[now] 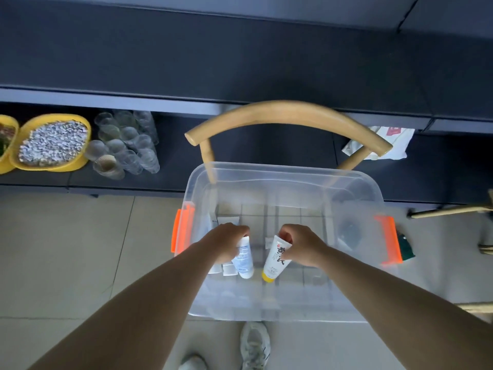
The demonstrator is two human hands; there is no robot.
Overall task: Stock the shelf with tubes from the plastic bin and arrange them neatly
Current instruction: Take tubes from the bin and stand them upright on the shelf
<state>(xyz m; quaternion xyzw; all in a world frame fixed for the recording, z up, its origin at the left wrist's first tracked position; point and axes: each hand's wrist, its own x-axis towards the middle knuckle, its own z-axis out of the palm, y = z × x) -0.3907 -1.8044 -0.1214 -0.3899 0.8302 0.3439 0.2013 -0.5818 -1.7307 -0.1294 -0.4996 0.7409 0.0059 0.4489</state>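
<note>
Left grip [226, 240]: clenched round the blue-white tube [245, 259]. Right grip [300, 243]: pinching the yellow-capped tube [274, 259] at its crimped end. Both tubes are held inside the plastic bin [368, 190], long axes running fore-aft, caps nearest the body. Shelf [186, 145] is located beyond the bin.

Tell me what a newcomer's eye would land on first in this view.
First, the two hands inside the clear plastic bin with orange latches: the left hand grips a white tube with blue print, the right hand a white tube with a yellow cap. Next, the yellow bowl of pale pebbles on the dark shelf at far left.
</note>
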